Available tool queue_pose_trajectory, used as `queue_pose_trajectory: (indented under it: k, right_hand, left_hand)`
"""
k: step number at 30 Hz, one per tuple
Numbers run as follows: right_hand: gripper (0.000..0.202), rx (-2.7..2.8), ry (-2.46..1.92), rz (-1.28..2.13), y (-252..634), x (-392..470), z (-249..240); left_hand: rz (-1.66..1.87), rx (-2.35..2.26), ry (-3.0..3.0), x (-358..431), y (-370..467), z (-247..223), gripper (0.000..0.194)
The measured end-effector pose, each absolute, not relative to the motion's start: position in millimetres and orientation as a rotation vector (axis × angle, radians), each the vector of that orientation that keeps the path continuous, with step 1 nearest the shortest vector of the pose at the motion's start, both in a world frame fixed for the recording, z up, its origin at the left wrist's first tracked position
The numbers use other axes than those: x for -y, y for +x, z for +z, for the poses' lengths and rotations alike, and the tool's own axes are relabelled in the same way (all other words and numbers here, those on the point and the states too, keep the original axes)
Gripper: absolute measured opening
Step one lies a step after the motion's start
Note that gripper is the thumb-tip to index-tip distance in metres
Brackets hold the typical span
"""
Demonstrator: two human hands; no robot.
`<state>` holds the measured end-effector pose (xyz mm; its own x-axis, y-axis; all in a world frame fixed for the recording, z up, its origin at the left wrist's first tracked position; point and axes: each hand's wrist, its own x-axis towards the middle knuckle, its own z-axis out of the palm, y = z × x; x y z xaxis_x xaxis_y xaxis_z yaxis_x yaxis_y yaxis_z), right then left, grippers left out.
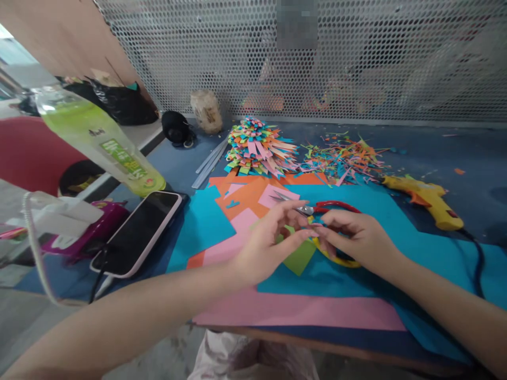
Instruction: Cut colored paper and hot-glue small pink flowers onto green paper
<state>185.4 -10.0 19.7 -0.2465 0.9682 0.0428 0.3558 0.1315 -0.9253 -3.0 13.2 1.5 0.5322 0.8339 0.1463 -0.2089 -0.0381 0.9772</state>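
Head view showed, far left of the fingers, a green drink bottle lying tilted, and below it a smartphone in a pink case with a cable at its near end, beside a magenta object. Nearer the fingers lay overlapping sheets of coloured paper in teal, orange and pink. The left hand had its fingers half curled, thumb and forefinger tips pinched on a small green paper piece that rested on the teal sheet just under the fingertips. Beyond the fingers, well apart, stood a mound of folded multicoloured paper strips, with loose paper scraps to its right. Scissors with red and yellow handles lay directly behind and under the fingers, blades pointing left past the left fingertips. The right hand was curled, its fingertips meeting those of the left at the green piece; whether it also gripped the scissors' handle could not be told. Right of the fingers, well apart, a yellow hot-glue gun lay on the blue table.
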Motion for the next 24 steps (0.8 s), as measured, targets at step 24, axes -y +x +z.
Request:
queue_pose_trajectory:
  k: [24]
  right_hand:
    - [0.027, 1.763, -1.284, 1.170, 186.1, 11.1, 16.9]
  left_hand:
    - [0.916, -0.664, 1.359, -16.4, -0.8, -3.1, 0.031]
